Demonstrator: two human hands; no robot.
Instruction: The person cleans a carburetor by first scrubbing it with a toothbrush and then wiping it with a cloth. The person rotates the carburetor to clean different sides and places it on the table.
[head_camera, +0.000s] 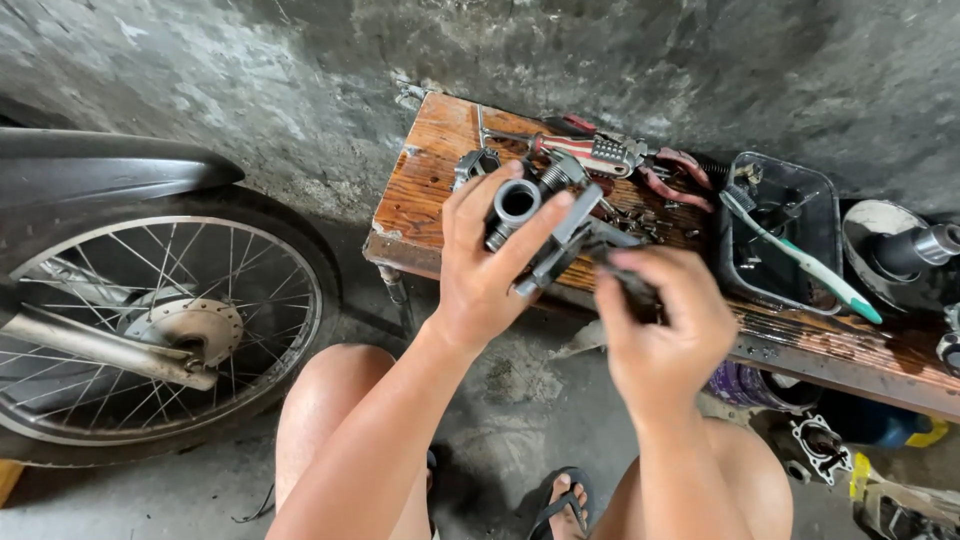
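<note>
Carburetor (535, 225) in 2 hands

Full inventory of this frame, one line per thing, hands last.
metal engine part: 1, grey with a round bore, held up over the bench
wooden bench: 1, brown, oil-stained, against the wall
pliers: 1, red handles, back of bench
folding tool: 1, red and silver, back of bench
plastic tray: 1, black, right on bench
toothbrush: 1, white and green, lying across tray
spoked wheel: 1, black tyre, silver spokes, left on floor
gasket: 1, dark, on floor under bench
sandal: 1, black, on foot
left hand: 1, grips the part
right hand: 1, fingers closed on a dark tool, blurred
</note>
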